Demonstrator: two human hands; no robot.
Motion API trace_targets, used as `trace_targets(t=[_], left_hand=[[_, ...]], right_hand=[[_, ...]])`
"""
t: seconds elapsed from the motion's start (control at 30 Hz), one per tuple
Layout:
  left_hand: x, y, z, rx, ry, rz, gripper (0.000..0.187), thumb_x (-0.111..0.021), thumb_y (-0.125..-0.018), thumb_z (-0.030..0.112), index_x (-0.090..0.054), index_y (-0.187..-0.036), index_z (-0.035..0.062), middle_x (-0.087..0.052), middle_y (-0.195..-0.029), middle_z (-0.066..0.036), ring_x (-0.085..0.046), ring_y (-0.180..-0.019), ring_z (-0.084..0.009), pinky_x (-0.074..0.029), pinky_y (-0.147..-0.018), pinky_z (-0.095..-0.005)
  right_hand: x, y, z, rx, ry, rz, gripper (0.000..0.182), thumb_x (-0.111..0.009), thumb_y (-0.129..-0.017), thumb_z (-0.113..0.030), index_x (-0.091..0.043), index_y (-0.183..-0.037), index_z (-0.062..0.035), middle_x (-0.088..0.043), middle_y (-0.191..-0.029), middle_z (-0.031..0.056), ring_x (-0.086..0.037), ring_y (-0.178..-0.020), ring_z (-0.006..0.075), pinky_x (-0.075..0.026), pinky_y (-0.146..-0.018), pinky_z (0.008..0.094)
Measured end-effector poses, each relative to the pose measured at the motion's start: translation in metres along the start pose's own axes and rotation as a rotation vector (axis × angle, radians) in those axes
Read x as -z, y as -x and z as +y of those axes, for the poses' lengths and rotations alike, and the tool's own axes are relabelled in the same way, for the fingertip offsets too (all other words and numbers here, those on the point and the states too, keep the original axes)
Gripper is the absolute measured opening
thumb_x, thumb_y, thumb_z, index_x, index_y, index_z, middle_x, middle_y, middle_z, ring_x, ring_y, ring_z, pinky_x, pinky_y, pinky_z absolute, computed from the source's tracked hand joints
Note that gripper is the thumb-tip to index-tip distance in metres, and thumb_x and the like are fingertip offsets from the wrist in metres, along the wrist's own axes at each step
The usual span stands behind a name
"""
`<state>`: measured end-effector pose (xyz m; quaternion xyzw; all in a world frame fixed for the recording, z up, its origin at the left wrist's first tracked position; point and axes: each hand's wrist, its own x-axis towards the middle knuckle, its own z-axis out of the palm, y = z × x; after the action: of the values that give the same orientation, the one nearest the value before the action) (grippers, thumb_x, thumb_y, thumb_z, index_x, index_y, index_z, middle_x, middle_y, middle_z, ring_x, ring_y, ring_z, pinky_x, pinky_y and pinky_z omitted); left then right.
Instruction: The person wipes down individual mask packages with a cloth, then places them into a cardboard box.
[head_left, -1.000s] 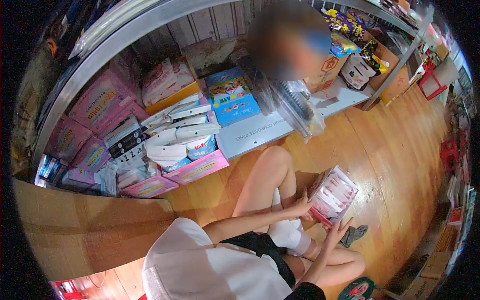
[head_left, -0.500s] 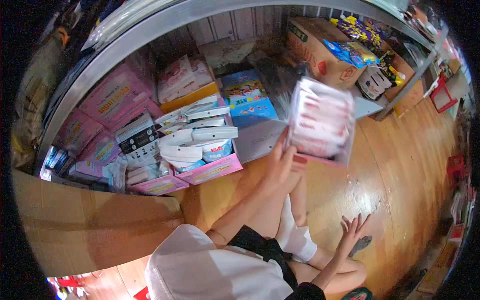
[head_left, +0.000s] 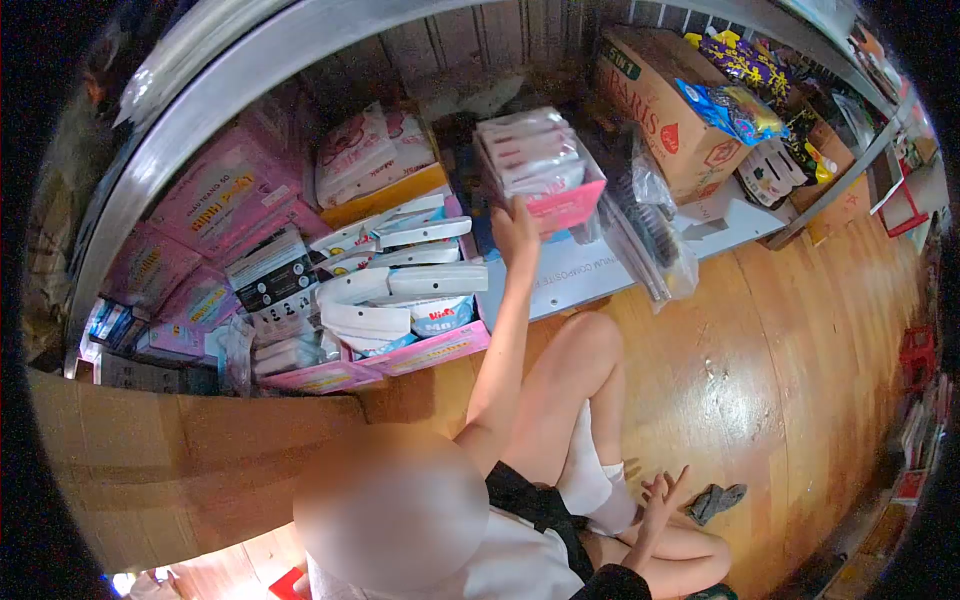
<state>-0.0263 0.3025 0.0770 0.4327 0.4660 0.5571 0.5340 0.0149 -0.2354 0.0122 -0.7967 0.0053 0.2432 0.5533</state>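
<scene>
My left hand [head_left: 517, 238] grips the near left corner of a pink open box [head_left: 566, 207] packed with white-and-red packets. It holds the box at the shelf, over a blue box that is now mostly hidden behind it. Left of it stand pink trays [head_left: 430, 353] of white-and-blue pouches [head_left: 440, 315] and a yellow-edged carton [head_left: 385, 195] of white-and-pink packs. Low over my folded leg, my right hand [head_left: 660, 497] holds nothing, its fingers apart. Beside it on the floor lies a grey cloth item [head_left: 716, 503], perhaps a sock.
A metal shelf frame [head_left: 250, 70] arches overhead. Clear plastic-wrapped items [head_left: 655, 240] lie right of the held box, with a brown carton [head_left: 670, 110] and snack bags [head_left: 735, 110] beyond. A large cardboard box [head_left: 190, 460] stands at lower left. Red items [head_left: 915, 350] line the right edge.
My left hand has carried the box leftward, from above the floor to the shelf over the blue box. The plastic-wrapped items show more fully. My right hand has lowered slightly toward my leg.
</scene>
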Motion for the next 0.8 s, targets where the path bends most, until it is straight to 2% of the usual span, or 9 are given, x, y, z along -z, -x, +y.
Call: trace_targets(t=[0.1,0.17,0.23,0.37,0.47,0.57,0.67,0.77,0.8], left_hand=[[-0.001,-0.034,-0.046,-0.094,-0.037,0.188,0.059,-0.042,-0.095,0.031,-0.031,-0.128,-0.0165,-0.065,-0.077,-0.027,-0.068,-0.061,-0.0327,-0.055,-0.052,-0.0392],[-0.002,0.002,0.032,0.118,0.179,0.06,0.062,-0.042,-0.096,0.035,-0.034,-0.126,-0.0192,-0.064,-0.087,-0.032,-0.069,-0.072,-0.0358,-0.056,-0.061,-0.0427],[-0.013,0.008,0.056,0.031,0.004,0.199,0.067,-0.043,-0.096,0.041,-0.034,-0.127,-0.0182,-0.061,-0.099,-0.036,-0.067,-0.086,-0.0381,-0.053,-0.073,-0.045],[-0.032,-0.046,-0.013,-0.219,-0.324,0.637,0.071,-0.045,-0.095,0.051,-0.037,-0.13,-0.01,-0.057,-0.117,-0.034,-0.061,-0.103,-0.0427,-0.047,-0.085,-0.0492],[-0.04,-0.045,0.01,-0.079,-0.25,0.65,0.067,-0.046,-0.094,0.052,-0.04,-0.132,-0.0028,-0.06,-0.117,-0.029,-0.062,-0.096,-0.0445,-0.049,-0.078,-0.0519],[-0.046,-0.065,0.002,-0.159,-0.087,0.653,0.064,-0.046,-0.094,0.053,-0.042,-0.131,0.0002,-0.061,-0.115,-0.027,-0.062,-0.097,-0.0452,-0.048,-0.08,-0.0536],[-0.042,-0.074,0.011,-0.099,-0.243,0.667,0.063,-0.046,-0.093,0.054,-0.046,-0.126,0.0001,-0.063,-0.11,-0.027,-0.062,-0.096,-0.0454,-0.048,-0.08,-0.0524],[-0.045,-0.102,-0.001,-0.09,-0.342,0.817,0.065,-0.046,-0.092,0.055,-0.049,-0.119,-0.0033,-0.065,-0.102,-0.028,-0.063,-0.091,-0.0458,-0.05,-0.076,-0.0527],[-0.043,-0.11,-0.003,0.035,-0.415,0.718,0.07,-0.045,-0.091,0.057,-0.043,-0.121,-0.0067,-0.064,-0.094,-0.032,-0.064,-0.086,-0.0464,-0.051,-0.072,-0.0541]], right_hand=[[0.003,-0.001,0.016,-0.024,0.024,-0.039,0.068,-0.055,-0.097,-0.027,-0.017,-0.152,-0.0301,-0.047,-0.132,0.0167,-0.064,-0.083,0.0189,-0.048,-0.069,0.0306],[0.003,-0.005,0.022,-0.032,0.031,-0.058,0.067,-0.054,-0.097,-0.024,-0.017,-0.152,-0.0278,-0.046,-0.132,0.017,-0.063,-0.085,0.0205,-0.049,-0.071,0.0317],[-0.003,0.0,0.007,-0.047,0.045,-0.065,0.068,-0.054,-0.096,-0.017,-0.017,-0.153,-0.0226,-0.045,-0.132,0.0192,-0.061,-0.085,0.0212,-0.049,-0.073,0.0312],[-0.006,-0.005,0.009,-0.057,0.111,-0.12,0.067,-0.053,-0.096,-0.012,-0.018,-0.153,-0.0195,-0.043,-0.135,0.0202,-0.061,-0.091,0.0226,-0.049,-0.078,0.0327],[0.001,-0.011,0.034,0.065,0.197,-0.159,0.065,-0.052,-0.096,-0.009,-0.019,-0.152,-0.0149,-0.042,-0.136,0.0206,-0.058,-0.099,0.0239,-0.049,-0.079,0.0335],[-0.006,-0.001,0.011,0.031,0.273,-0.168,0.064,-0.052,-0.096,-0.009,-0.021,-0.151,-0.0107,-0.042,-0.135,0.0207,-0.054,-0.108,0.0253,-0.049,-0.082,0.0336],[-0.002,-0.009,0.034,0.163,0.348,-0.171,0.065,-0.054,-0.095,-0.01,-0.021,-0.151,-0.0084,-0.043,-0.134,0.0205,-0.054,-0.108,0.0267,-0.049,-0.083,0.0337],[-0.002,-0.017,0.042,0.176,0.382,-0.163,0.066,-0.055,-0.094,-0.008,-0.022,-0.151,-0.0167,-0.048,-0.131,0.0188,-0.06,-0.087,0.0209,-0.049,-0.077,0.0324],[-0.003,-0.012,0.037,0.18,0.347,-0.166,0.065,-0.055,-0.094,-0.01,-0.023,-0.151,-0.0162,-0.049,-0.13,0.0185,-0.059,-0.086,0.0202,-0.049,-0.076,0.033]])
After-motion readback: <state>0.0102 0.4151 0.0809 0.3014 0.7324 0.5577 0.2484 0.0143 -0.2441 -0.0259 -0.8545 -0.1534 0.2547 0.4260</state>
